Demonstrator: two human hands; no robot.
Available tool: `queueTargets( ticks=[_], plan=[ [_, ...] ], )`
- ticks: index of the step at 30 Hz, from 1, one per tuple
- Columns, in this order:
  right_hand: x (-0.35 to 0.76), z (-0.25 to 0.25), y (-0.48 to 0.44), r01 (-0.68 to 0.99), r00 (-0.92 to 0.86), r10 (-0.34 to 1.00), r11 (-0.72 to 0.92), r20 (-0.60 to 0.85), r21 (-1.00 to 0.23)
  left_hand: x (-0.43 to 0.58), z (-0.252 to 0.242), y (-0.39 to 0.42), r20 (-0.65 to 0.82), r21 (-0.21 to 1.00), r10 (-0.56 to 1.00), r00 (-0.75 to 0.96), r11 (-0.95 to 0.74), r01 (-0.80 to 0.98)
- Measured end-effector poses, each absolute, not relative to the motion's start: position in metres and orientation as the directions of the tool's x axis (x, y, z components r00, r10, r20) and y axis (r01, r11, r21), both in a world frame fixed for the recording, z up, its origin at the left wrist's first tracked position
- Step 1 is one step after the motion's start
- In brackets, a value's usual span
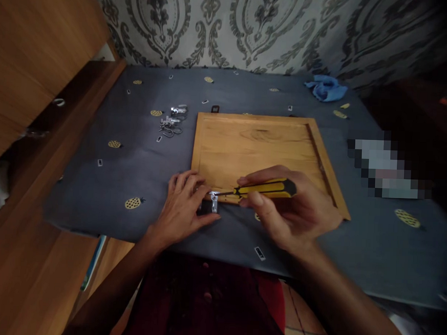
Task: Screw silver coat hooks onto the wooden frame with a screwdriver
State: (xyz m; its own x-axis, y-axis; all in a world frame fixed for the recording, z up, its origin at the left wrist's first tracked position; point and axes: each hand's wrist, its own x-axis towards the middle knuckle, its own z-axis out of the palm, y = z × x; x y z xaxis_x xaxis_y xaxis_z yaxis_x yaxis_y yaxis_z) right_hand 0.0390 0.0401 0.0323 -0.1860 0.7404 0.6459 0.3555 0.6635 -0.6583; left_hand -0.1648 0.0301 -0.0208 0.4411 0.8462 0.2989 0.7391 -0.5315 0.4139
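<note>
R hand (299,207) is clamped on a yellow/blk screwdriver (268,188), tip at a small metal clasp (214,203) on the near edge of the wooden panel (261,147), lying flat on the cloth-covered bench (86,197). L hand (183,205), apart from the R, is at the panel's near L corner beside the clasp; can't tell if it's pinching anything. More metal pcs (172,121) lie L of the panel, w/ a blue cloth (327,88) far R.

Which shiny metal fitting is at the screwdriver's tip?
The fitting at the near edge of the wooden board, beside the left hand; the clustered fittings lie on the tablecloth.
</note>
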Motion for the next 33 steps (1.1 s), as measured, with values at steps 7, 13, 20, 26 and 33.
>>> queueTargets(
  ticks=[7,13,20,26,33],
  plan=[
    [0.038,0.026,0.043,0.338,-0.164,0.777,0.623,0.608,-0.705,-0.164,-0.021,0.03,0.315,0.398,0.843,0.435,-0.534,0.746],
    [0.038,0.019,0.045,0.333,-0.187,0.775,0.628,0.603,-0.704,-0.164,-0.021,0.03,0.311,0.398,0.844,0.438,-0.534,0.746],
    [0.038,0.013,0.046,0.296,-0.211,0.781,0.624,0.588,-0.723,-0.163,-0.02,0.03,0.29,0.42,0.856,0.428,-0.516,0.747],
    [0.038,0.016,0.046,0.313,-0.235,0.785,0.619,0.573,-0.72,-0.164,-0.021,0.03,0.29,0.417,0.853,0.433,-0.52,0.746],
    [0.036,0.02,0.048,0.299,-0.197,0.816,0.578,0.543,-0.76,-0.164,-0.021,0.03,0.312,0.391,0.843,0.438,-0.534,0.75]
  ],
)
